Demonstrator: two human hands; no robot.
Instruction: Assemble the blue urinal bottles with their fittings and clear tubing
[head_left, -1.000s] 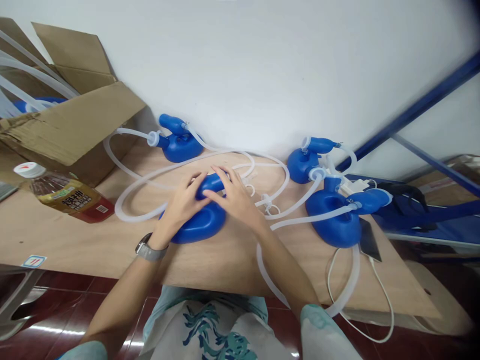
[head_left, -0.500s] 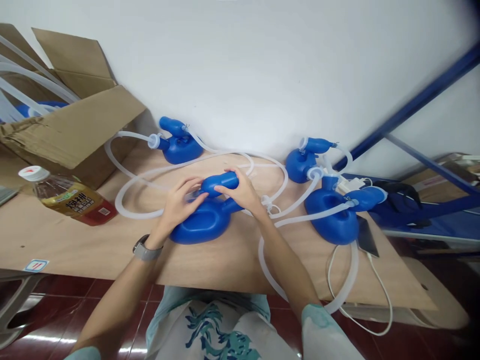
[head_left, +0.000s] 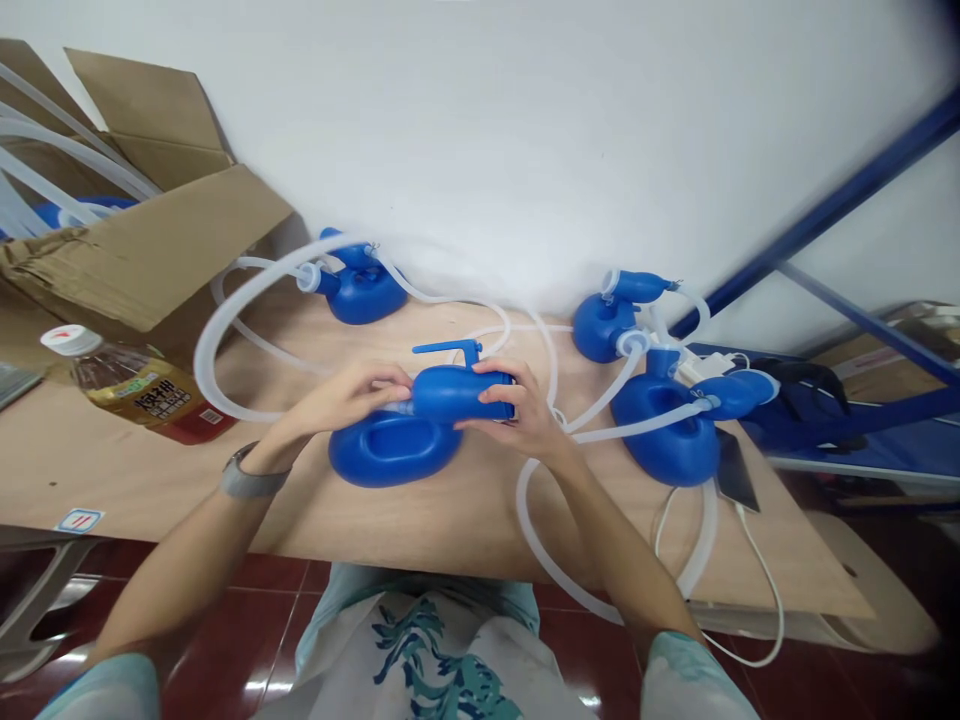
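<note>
My right hand (head_left: 517, 405) wraps round a blue plastic urinal funnel (head_left: 446, 392), holding it level above a blue urinal bottle (head_left: 397, 450) on the table. A thin blue arm (head_left: 446, 348) sticks up from the funnel's far side and points left. At the funnel's narrow left end, the fingers of my left hand (head_left: 360, 395) pinch the end of a clear hose (head_left: 403, 408). From there the hose, partly hidden by the hand, loops up and leftward (head_left: 214, 350). The bottle lies with its moulded grip hollow facing me, and its neck is hidden by my right hand.
Other blue bottles with funnels and hoses stand at the back left (head_left: 366, 290), back right (head_left: 600, 325) and right (head_left: 664, 430). An open cardboard box (head_left: 180, 240) and a drink bottle (head_left: 142, 390) are at left. A phone (head_left: 736, 470) and white cable lie right.
The funnel has been turned and brought slightly nearer, so its thin arm now shows. My left hand has shifted to the hose end, and the hose loop has swung up at the left.
</note>
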